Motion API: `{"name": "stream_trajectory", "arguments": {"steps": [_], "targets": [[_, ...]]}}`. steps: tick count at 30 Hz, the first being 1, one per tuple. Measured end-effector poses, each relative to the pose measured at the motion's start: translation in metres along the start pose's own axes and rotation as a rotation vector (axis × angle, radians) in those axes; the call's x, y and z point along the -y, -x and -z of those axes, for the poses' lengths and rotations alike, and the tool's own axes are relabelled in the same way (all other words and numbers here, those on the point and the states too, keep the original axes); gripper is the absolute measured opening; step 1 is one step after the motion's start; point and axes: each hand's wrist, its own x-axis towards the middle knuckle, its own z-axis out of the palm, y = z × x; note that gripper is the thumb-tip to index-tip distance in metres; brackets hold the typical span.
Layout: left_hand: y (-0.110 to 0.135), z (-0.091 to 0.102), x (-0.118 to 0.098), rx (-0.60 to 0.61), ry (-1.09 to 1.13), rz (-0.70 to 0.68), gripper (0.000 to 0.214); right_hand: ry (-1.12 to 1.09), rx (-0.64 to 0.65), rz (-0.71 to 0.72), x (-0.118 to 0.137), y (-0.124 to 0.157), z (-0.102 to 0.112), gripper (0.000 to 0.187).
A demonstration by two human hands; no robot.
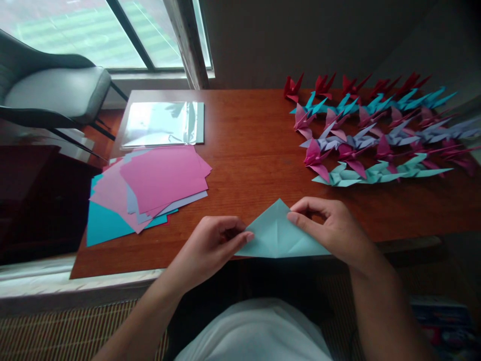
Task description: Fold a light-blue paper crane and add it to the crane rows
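A pale mint sheet of origami paper [277, 233], folded into a triangle with its point away from me, lies at the table's front edge. Creases run down its middle and across its right half. My left hand [221, 238] pinches the left sloping edge between thumb and fingers. On the right sloping edge, close to the top point, my right hand [325, 223] grips the paper the same way. Folded paper cranes [345, 175] in mint stand beyond my right hand, with rows of magenta, lavender, pink, blue and red ones behind.
Loose pink, lavender and blue paper sheets [165, 175] lie fanned out on the left of the wooden table [244, 150]. Behind them is a clear-wrapped pack of mint paper [161, 123]. A grey chair [56, 95] stands by the window at the far left.
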Motion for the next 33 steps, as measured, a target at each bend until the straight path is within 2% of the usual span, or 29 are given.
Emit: {"name": "stream_trajectory", "arguments": {"steps": [20, 29, 33], "targets": [[0.002, 0.002, -0.003, 0.009, -0.062, -0.035, 0.030, 0.012, -0.005, 0.037, 0.007, 0.003, 0.002, 0.018], [-0.020, -0.003, -0.012, 0.054, 0.004, -0.115, 0.023, 0.078, 0.103, 0.121, 0.012, 0.003, -0.007, 0.016], [-0.028, -0.005, -0.013, 0.006, 0.052, -0.135, 0.024, 0.085, 0.121, 0.149, 0.012, 0.002, -0.009, 0.013]]}}
